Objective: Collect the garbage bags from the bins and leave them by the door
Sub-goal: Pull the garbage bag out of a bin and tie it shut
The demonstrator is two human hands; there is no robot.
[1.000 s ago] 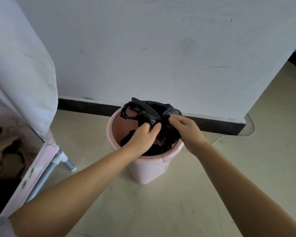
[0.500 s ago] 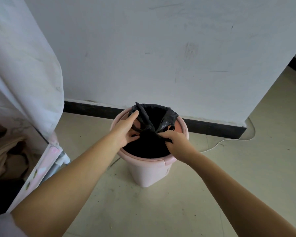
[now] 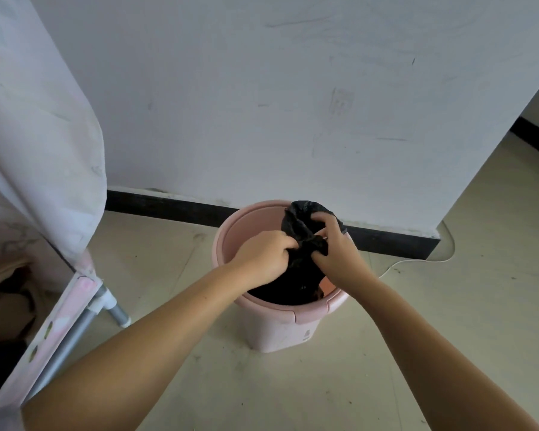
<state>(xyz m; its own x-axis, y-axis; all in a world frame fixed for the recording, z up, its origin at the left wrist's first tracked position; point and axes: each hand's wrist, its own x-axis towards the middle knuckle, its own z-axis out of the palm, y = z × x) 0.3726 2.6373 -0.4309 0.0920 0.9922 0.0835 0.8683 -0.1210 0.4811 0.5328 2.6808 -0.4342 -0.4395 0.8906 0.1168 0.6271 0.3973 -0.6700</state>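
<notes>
A black garbage bag is seen bunched at its top above a pink plastic bin, with its lower part still down inside the bin. The gathered neck is gripped by the left hand, whose fingers are curled tightly into the plastic from the left. The upper folds are pinched by the right hand, fingers bent over the bag's mouth. The bin is stood on a pale tiled floor, close to a white wall with a black skirting board. A pink fabric wardrobe is seen at the left, and a thin white cable is laid along the floor at the right.
</notes>
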